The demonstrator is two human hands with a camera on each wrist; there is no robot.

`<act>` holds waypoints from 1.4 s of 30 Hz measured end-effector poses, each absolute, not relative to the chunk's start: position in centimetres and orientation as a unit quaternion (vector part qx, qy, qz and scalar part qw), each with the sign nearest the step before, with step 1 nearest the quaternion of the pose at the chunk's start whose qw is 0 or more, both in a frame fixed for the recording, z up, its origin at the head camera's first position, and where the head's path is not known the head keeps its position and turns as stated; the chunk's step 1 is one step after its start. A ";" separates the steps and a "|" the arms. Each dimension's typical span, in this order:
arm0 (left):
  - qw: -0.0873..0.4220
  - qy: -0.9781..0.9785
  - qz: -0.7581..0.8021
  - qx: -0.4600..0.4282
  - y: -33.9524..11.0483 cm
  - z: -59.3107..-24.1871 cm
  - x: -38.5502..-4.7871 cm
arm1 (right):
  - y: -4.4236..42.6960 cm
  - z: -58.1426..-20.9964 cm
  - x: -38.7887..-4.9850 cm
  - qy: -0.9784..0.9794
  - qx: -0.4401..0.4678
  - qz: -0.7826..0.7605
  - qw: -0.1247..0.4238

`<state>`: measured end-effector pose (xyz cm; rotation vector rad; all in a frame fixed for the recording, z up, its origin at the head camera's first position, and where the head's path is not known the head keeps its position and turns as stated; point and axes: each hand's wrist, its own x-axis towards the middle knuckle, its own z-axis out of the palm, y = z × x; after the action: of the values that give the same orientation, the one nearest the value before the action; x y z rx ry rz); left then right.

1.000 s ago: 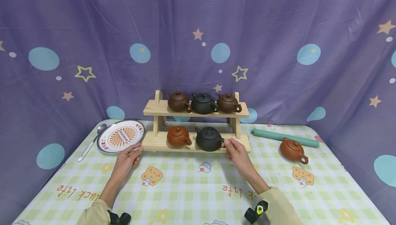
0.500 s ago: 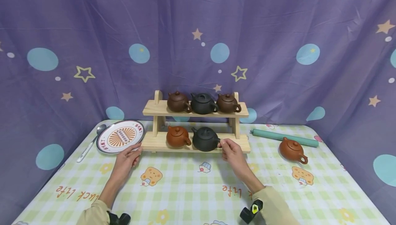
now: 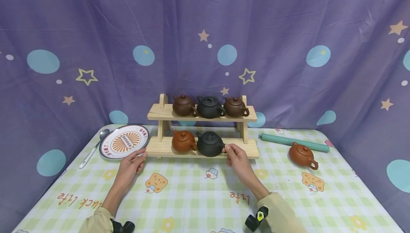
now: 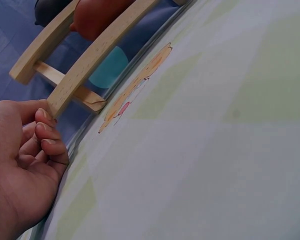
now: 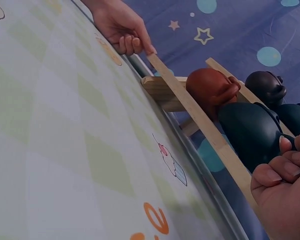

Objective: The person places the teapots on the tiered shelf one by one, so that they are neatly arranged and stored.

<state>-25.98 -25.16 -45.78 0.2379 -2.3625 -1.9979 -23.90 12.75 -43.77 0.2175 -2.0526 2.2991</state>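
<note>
My right hand point(image 3: 238, 161) pinches the handle of a black teapot point(image 3: 209, 144) on the lower tier of a wooden two-tier display rack point(image 3: 250, 149). Just left of it stands an orange-brown teapot point(image 3: 183, 141), very close to the black spout. At the rack's left end, my left hand point(image 3: 128, 167) grips the corner of the lower board point(image 4: 85, 67), its other fingers curled under in the left wrist view. The upper tier bears a dark brown teapot point(image 3: 184, 106), another black teapot point(image 3: 210, 107) and a second dark brown teapot point(image 3: 235, 107).
A patterned plate point(image 3: 107, 140) and a spoon point(image 3: 91, 154) lie left of the rack. On the right are a green roll point(image 3: 293, 142) and another orange-brown teapot point(image 3: 301, 155). A checked cloth point(image 3: 192, 197) covers the table; a purple curtain point(image 3: 192, 12) hangs behind.
The right hand has slid the black teapot leftward along the lower tier, closer to the orange-brown one. The left hand has stayed at the rack's left end.
</note>
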 end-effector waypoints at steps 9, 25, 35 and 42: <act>0.019 -0.762 -0.642 0.078 -25.2 -45.8 -26.0 | 12.2 -43.8 -24.0 -0.662 0.064 0.746 0.034; 0.035 -0.759 -0.646 0.073 -24.9 -45.7 -25.7 | 12.1 -43.9 -24.0 -0.683 0.063 0.727 0.037; 0.035 -0.763 -0.641 0.071 -24.9 -45.6 -25.7 | 12.1 -43.8 -24.0 -0.681 0.061 0.729 0.032; 0.032 -0.762 -0.643 0.071 -24.9 -45.6 -25.7 | 12.0 -43.6 -23.9 -0.677 0.055 0.734 0.028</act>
<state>-25.69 -24.93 -45.62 0.2191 -2.3463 -1.9785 -23.92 12.01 -43.56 0.1706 -2.0890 2.2640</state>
